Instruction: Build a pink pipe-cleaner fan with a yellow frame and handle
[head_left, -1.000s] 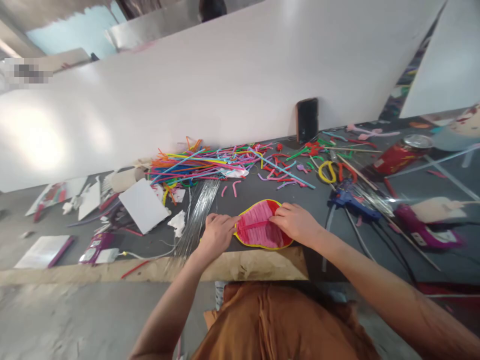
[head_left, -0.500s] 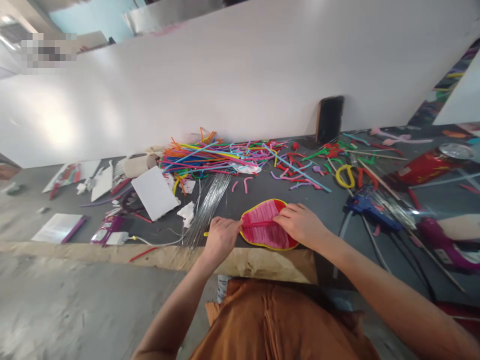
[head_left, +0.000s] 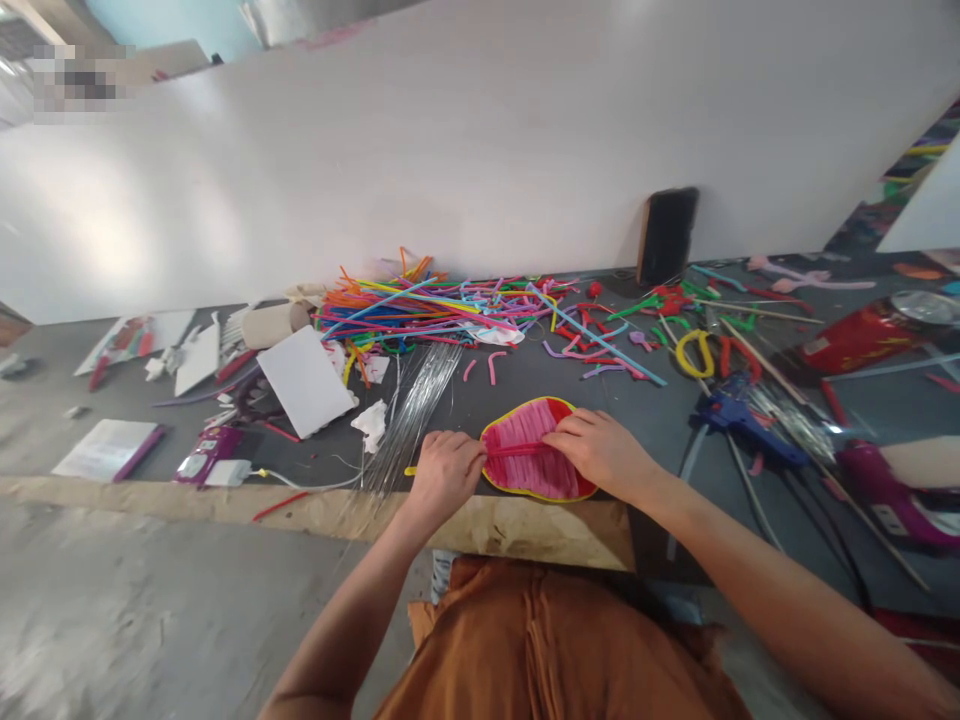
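Observation:
A pink and red petal-shaped piece made of pipe cleaners [head_left: 525,478], edged in yellow, lies flat near the front edge of the table. Along its middle runs a red-pink pipe cleaner [head_left: 517,450]. At the piece's narrow left end, my left hand [head_left: 448,470] is closed, pinching the pipe cleaner's end; a yellow tip pokes out on that hand's far side. From the right, my right hand [head_left: 600,452] pinches the same pipe cleaner over the wider red end. My fingertips hide both ends of it.
Behind lies a heap of coloured pipe cleaners [head_left: 405,310], with silver wires [head_left: 420,400] at left. A white card [head_left: 306,382] is farther left. On the right are a blue glue gun [head_left: 750,425], yellow-handled scissors [head_left: 694,354] and a red can [head_left: 862,335]. A phone [head_left: 667,235] leans on the white board.
The camera view has shifted slightly. Both hands stay on the petal piece in nearly the same places, with only a tiny movement of the fingers.

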